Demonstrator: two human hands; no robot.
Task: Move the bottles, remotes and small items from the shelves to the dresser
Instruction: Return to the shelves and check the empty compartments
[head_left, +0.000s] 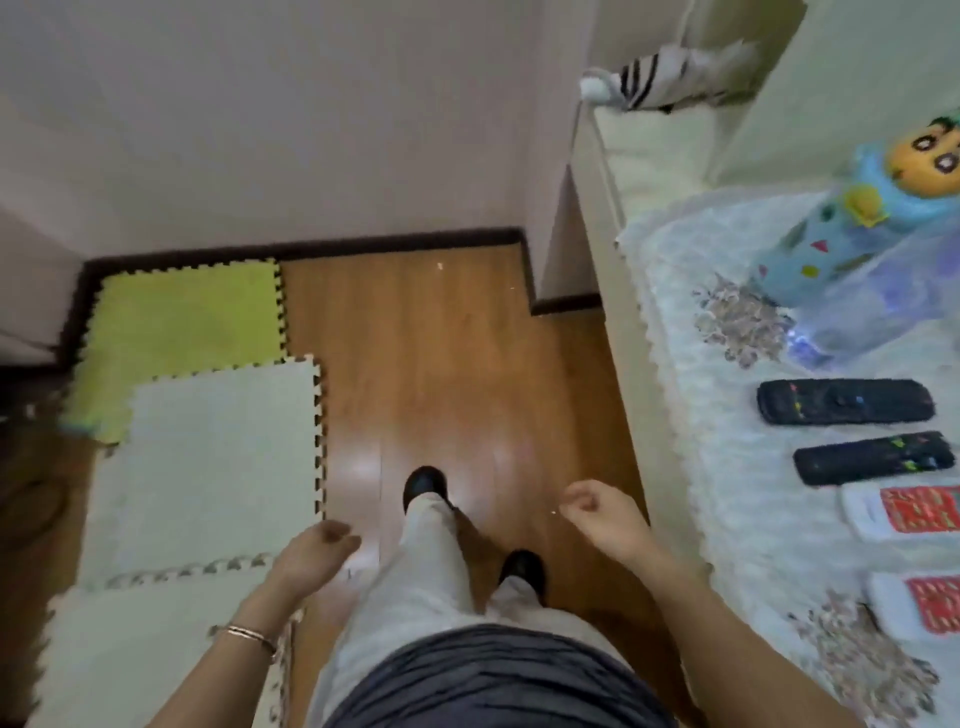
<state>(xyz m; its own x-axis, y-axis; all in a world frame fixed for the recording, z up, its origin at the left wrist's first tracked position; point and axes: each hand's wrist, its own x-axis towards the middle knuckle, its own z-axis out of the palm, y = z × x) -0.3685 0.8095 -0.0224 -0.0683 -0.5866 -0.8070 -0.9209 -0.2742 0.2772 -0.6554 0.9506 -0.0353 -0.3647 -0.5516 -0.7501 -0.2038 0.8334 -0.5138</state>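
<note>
lying side by side, two black remotes (845, 401) on lace-covered dresser (675, 332).

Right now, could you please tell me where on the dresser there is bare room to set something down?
Free: the bare dresser top between the striped plush and the lace cloth; also the cloth strip between the front edge and the black remotes. Crowded: behind that strip, where the blue toy, clear bottle and white remotes sit close together.

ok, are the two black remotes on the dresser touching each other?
Apart. The head view shows a strip of white lace cloth between the farther black remote and the nearer black remote.
</note>
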